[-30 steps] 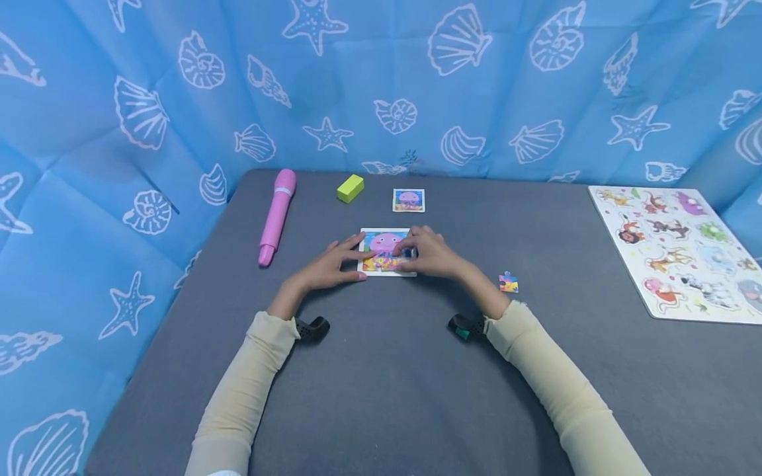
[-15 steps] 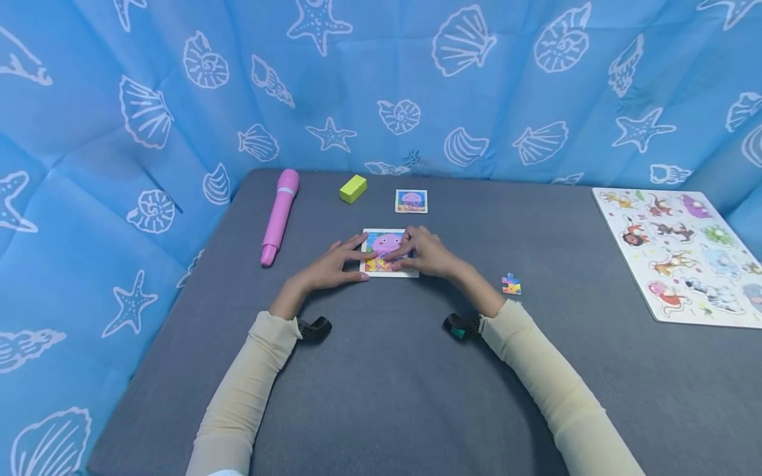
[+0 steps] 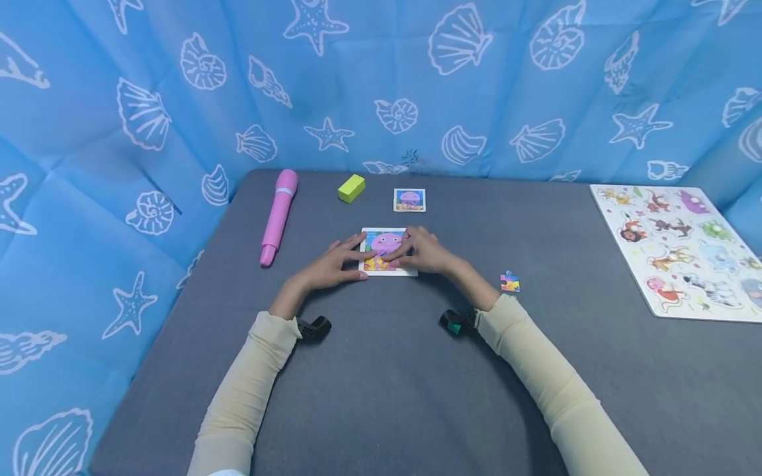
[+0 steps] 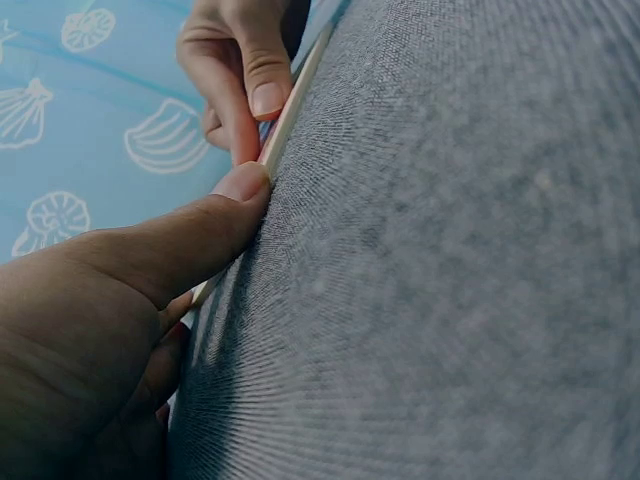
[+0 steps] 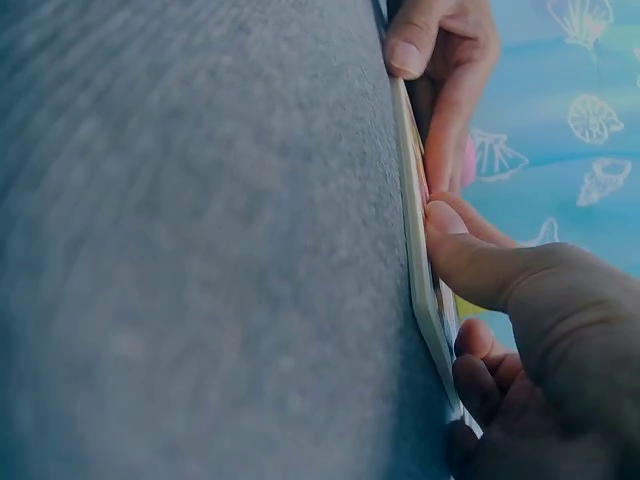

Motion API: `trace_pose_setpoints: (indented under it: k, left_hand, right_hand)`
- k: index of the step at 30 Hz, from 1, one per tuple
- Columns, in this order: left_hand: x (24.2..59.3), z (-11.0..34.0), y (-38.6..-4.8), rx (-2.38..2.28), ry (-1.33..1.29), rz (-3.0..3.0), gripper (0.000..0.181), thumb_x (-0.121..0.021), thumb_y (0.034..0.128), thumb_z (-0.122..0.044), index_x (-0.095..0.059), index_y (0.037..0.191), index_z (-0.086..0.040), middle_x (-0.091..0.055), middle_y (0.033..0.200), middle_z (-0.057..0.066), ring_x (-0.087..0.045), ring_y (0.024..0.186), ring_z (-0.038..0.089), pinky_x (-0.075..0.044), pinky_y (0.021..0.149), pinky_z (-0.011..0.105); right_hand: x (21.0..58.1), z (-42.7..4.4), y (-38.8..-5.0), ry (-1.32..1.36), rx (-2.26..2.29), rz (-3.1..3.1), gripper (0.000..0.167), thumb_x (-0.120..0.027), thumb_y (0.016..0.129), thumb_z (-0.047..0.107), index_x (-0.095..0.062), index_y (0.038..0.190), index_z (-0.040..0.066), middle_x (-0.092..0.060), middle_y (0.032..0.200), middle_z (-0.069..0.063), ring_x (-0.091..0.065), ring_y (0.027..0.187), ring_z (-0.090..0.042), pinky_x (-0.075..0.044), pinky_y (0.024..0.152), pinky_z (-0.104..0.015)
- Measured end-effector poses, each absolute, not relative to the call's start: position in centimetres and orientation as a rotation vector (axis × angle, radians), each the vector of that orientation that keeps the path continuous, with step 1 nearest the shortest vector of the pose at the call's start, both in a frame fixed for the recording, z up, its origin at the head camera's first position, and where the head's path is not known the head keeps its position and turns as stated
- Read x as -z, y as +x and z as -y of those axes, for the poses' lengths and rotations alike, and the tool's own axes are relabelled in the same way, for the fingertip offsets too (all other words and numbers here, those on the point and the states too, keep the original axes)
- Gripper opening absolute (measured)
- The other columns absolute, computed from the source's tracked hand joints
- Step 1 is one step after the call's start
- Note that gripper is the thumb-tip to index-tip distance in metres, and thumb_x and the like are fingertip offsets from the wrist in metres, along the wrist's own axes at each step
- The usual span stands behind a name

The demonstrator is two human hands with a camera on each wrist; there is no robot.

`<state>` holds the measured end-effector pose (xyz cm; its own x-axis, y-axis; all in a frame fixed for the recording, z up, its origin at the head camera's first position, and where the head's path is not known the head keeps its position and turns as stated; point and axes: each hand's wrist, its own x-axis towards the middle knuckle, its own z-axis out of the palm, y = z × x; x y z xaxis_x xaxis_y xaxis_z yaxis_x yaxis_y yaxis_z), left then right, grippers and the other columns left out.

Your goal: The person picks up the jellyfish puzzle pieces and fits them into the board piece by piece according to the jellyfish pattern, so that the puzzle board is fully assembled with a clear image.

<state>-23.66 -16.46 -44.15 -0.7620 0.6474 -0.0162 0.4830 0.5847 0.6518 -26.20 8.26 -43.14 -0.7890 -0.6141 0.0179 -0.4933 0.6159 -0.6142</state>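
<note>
In the head view, a small jigsaw puzzle with a pink sea creature lies in a white-edged board. My left hand spreads over its left end, thumb along the near edge and fingers pressing the picture. From the right, my right hand pinches a puzzle piece at the lower middle with thumb and index finger; the piece itself is mostly hidden. Both wrist views show the board flat on the cloth, the two hands' fingertips meeting over it. A loose puzzle piece lies to the right.
Behind the puzzle lie a small picture card and a yellow-green block. A pink microphone-like stick is at the left. A white animal puzzle board lies at the right. Blue shell-print cloth hangs behind.
My right hand's fingers have shifted slightly left over the picture's lower part. My left hand stays at the board's left end, and the loose piece still lies to the right.
</note>
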Motion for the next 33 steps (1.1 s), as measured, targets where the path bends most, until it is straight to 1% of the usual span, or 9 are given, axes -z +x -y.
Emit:
trace_pose_setpoints:
  k: [4, 8, 13, 17, 21, 23, 27, 29, 33]
  left_hand:
    - [44.1, 16.2, -23.6, -0.941, 0.93, -2.556, 0.051, -0.063, 0.087, -0.027, -0.048, 0.134, -0.016, -0.014, 0.154, 0.012, -0.009, 0.143, 0.028, 0.0, 0.113, 0.056]
    - [44.2, 15.9, -23.6, -0.953, 0.936, -2.547, 0.051, -0.064, 0.0866, -0.028, -0.049, 0.134, -0.015, -0.015, 0.154, 0.012, -0.01, 0.143, 0.028, -0.001, 0.113, 0.056]
    - [44.4, 15.7, -23.5, -0.955, 0.951, -2.554, 0.053, -0.064, 0.086, -0.027, -0.047, 0.136, -0.017, -0.014, 0.154, 0.013, -0.01, 0.143, 0.029, 0.0, 0.113, 0.055]
    - [44.4, 15.7, -23.3, -0.924, 0.969, -2.551, 0.053, -0.062, 0.0879, -0.028, -0.044, 0.138, -0.02, -0.01, 0.155, 0.014, -0.006, 0.143, 0.029, 0.002, 0.113, 0.054]
    - [44.4, 16.0, -23.0, -0.932, 0.96, -2.554, 0.05, -0.06, 0.0893, -0.026, -0.046, 0.137, -0.019, -0.008, 0.155, 0.015, -0.003, 0.143, 0.031, 0.003, 0.113, 0.053]
    - [44.4, 16.2, -22.9, -0.93, 0.951, -2.557, 0.048, -0.059, 0.0899, -0.026, -0.046, 0.136, -0.02, -0.007, 0.155, 0.015, -0.002, 0.143, 0.031, 0.003, 0.113, 0.053]
    - [44.4, 16.3, -23.0, -0.924, 0.946, -2.553, 0.047, -0.057, 0.0907, -0.027, -0.046, 0.136, -0.02, -0.005, 0.155, 0.014, 0.0, 0.143, 0.031, 0.004, 0.114, 0.052]
    - [44.3, 16.2, -23.0, -0.925, 0.947, -2.548, 0.047, -0.057, 0.0908, -0.027, -0.047, 0.136, -0.021, -0.005, 0.155, 0.014, 0.0, 0.143, 0.031, 0.004, 0.114, 0.052]
    - [44.3, 16.0, -23.1, -0.927, 0.954, -2.545, 0.047, -0.058, 0.0905, -0.026, -0.047, 0.136, -0.019, -0.006, 0.155, 0.014, -0.001, 0.143, 0.031, 0.004, 0.114, 0.051]
  right_hand:
    - [43.3, -9.2, -26.2, -0.959, 1.075, -2.592, 0.02, -0.073, 0.078, 0.017, -0.074, 0.097, 0.012, -0.048, 0.079, -0.01, -0.033, 0.07, -0.019, -0.026, 0.064, -0.029]
    - [42.9, -11.3, -25.9, -0.942, 1.179, -2.566, 0.025, -0.072, 0.078, 0.013, -0.071, 0.102, 0.005, -0.048, 0.076, -0.01, -0.035, 0.068, -0.018, -0.031, 0.062, -0.028]
    - [42.1, -15.7, -24.9, -0.832, 1.149, -2.666, 0.028, -0.071, 0.08, 0.014, -0.07, 0.106, 0.004, -0.047, 0.076, -0.006, -0.034, 0.068, -0.018, -0.03, 0.063, -0.029]
    - [41.6, -20.0, -23.7, -0.718, 1.117, -2.731, 0.028, -0.069, 0.083, 0.017, -0.069, 0.108, 0.004, -0.046, 0.079, -0.007, -0.034, 0.07, -0.019, -0.029, 0.065, -0.031]
    - [41.1, -23.8, -22.3, -0.617, 1.114, -2.732, 0.032, -0.068, 0.083, 0.018, -0.066, 0.111, 0.003, -0.047, 0.081, -0.007, -0.033, 0.069, -0.017, -0.03, 0.062, -0.029]
    - [40.4, -25.0, -21.3, -0.577, 1.091, -2.737, 0.033, -0.069, 0.082, 0.016, -0.066, 0.113, 0.001, -0.048, 0.081, -0.007, -0.033, 0.068, -0.015, -0.031, 0.06, -0.027]
    - [40.8, -27.0, -20.2, -0.555, 1.032, -2.744, 0.038, -0.072, 0.079, 0.015, -0.065, 0.113, 0.001, -0.045, 0.079, -0.007, -0.032, 0.066, -0.012, -0.03, 0.056, -0.025]
    - [41.6, -27.9, -20.0, -0.563, 0.989, -2.751, 0.039, -0.074, 0.077, 0.018, -0.066, 0.113, 0.003, -0.044, 0.078, -0.007, -0.031, 0.066, -0.011, -0.029, 0.056, -0.024]
    - [41.8, -28.4, -19.5, -0.567, 0.909, -2.772, 0.041, -0.075, 0.076, 0.02, -0.066, 0.114, 0.005, -0.044, 0.079, -0.006, -0.031, 0.067, -0.012, -0.028, 0.057, -0.024]
